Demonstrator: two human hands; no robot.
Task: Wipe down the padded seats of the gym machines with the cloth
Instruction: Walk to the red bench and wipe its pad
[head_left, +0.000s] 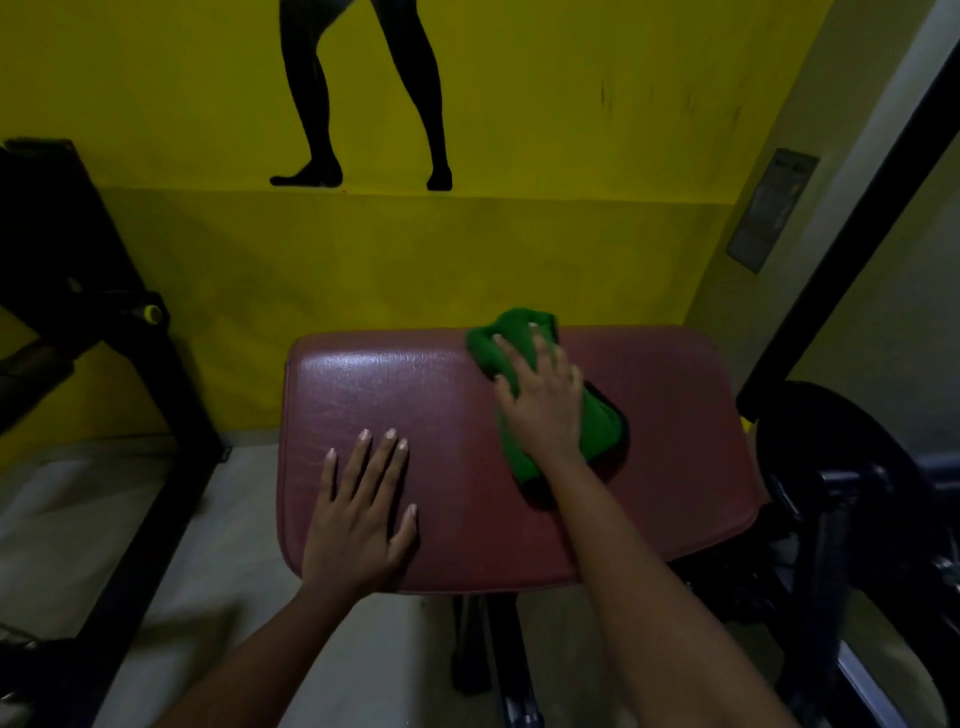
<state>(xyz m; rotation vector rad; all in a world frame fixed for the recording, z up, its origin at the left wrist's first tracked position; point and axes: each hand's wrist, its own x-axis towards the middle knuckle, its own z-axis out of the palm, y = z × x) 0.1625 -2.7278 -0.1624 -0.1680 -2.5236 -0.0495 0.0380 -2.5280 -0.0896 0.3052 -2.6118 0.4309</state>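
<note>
A dark red padded seat (675, 441) fills the middle of the view, its surface shiny at the far left. A crumpled green cloth (602, 431) lies on its far right part, reaching the back edge. My right hand (540, 405) presses flat on top of the cloth with fingers spread over it. My left hand (363, 514) rests flat on the seat's near left corner, fingers apart, holding nothing.
A yellow wall (415, 260) with a black figure decal stands right behind the seat. A black machine frame (130, 364) rises at left. More black machine parts (841, 493) crowd the right. The seat's post (504, 665) drops to a pale floor.
</note>
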